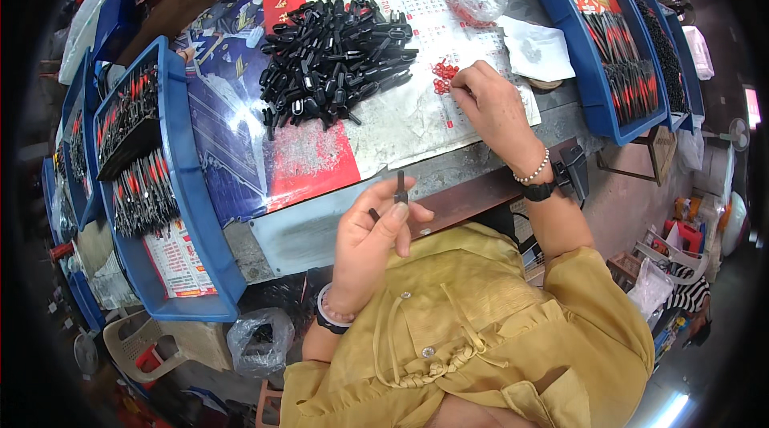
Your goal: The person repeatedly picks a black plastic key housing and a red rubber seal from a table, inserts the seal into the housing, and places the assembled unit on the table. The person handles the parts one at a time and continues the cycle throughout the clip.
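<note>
My left hand point(370, 242) is closed just over the table's near edge. Between its thumb and fingers a small black plastic piece point(401, 188) stands up with a narrow stem. Another dark end point(374, 214) pokes out by the index finger. My right hand point(498, 112) reaches down to the paper, its thumb and index finger pinched together at the edge of a small cluster of red pieces point(444, 74). Whatever those fingertips hold is hidden. To the left of that cluster lies a big heap of similar black plastic pieces point(328, 64).
A clear plastic tub point(483, 0) with red bits stands behind the cluster, beside a white paper packet point(538, 50). Blue trays of black-and-red parts flank me, left point(228, 268) and right point(589, 92). Printed calendar sheets point(384, 136) cover the table.
</note>
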